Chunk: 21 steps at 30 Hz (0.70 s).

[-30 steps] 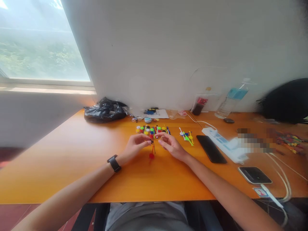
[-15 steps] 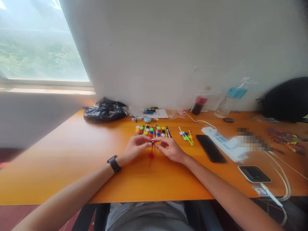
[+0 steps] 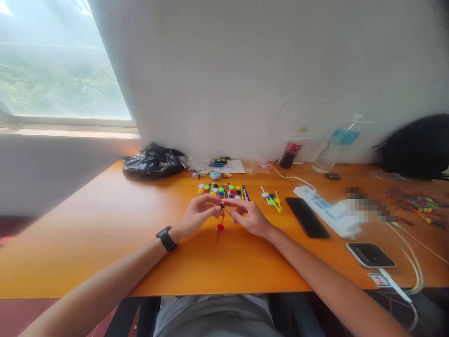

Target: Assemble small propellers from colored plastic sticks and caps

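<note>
My left hand (image 3: 199, 213) pinches a small black plastic piece (image 3: 222, 206) between thumb and fingertips. From it hangs a thin red plastic stick with a round red disc (image 3: 220, 228), just above the table. My right hand (image 3: 251, 217) meets the left one, its index fingertip at the black piece and its thumb curled in close. The fingertips partly hide where the parts join. Right behind my hands lie several coloured plastic discs and sticks (image 3: 220, 191). To the right is a small group of white, blue, green and yellow stick pieces (image 3: 271, 199).
A black phone (image 3: 307, 216) and white power strip (image 3: 317, 203) lie right of my hands, with another charging device (image 3: 371, 254) nearer. Along the wall stand a black plastic bag (image 3: 152, 161), a dark drink bottle (image 3: 290, 154) and a water bottle (image 3: 335, 147). Coloured pieces (image 3: 421, 203) lie far right.
The red stick now hangs more fully in view below the fingers. The dark strip beside it no longer shows. The right thumb has shifted slightly; both hands stay in place.
</note>
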### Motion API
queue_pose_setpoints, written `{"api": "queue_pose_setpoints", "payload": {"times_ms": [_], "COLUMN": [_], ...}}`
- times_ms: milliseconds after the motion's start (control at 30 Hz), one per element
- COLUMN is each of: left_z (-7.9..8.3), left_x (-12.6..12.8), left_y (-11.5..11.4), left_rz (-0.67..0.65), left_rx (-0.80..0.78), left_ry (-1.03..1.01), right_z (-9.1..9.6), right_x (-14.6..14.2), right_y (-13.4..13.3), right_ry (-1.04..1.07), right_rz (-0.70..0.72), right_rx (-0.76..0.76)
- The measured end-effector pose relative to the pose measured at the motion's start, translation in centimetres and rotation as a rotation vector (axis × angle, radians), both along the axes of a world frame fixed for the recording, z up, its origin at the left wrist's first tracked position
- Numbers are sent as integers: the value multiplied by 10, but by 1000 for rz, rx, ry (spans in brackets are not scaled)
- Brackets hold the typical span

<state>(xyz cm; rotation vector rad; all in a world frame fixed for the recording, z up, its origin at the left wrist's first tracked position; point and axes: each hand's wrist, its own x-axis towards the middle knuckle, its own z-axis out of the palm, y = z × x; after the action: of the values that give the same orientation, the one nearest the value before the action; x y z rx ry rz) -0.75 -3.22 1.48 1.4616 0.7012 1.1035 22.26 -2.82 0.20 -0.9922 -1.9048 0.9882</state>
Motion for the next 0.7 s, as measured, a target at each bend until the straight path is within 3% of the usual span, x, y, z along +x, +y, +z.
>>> {"api": "queue_pose_setpoints", "payload": {"times_ms": [200,533,700], "left_z": [-6,-2,-4], "left_x": [-1,-1,-2], "left_y": [4,3,4], "left_rz": [18,75,73], "left_rx": [-13,-3,-30], "left_ry": [6,62,53], "right_z": [-1,5,8], "right_x": [1,6,9], "right_y": [0,-3,-4], "right_ry": [-16,34,44], "right_rz": [-1,-52,8], "right_rx": [29,171,115]}}
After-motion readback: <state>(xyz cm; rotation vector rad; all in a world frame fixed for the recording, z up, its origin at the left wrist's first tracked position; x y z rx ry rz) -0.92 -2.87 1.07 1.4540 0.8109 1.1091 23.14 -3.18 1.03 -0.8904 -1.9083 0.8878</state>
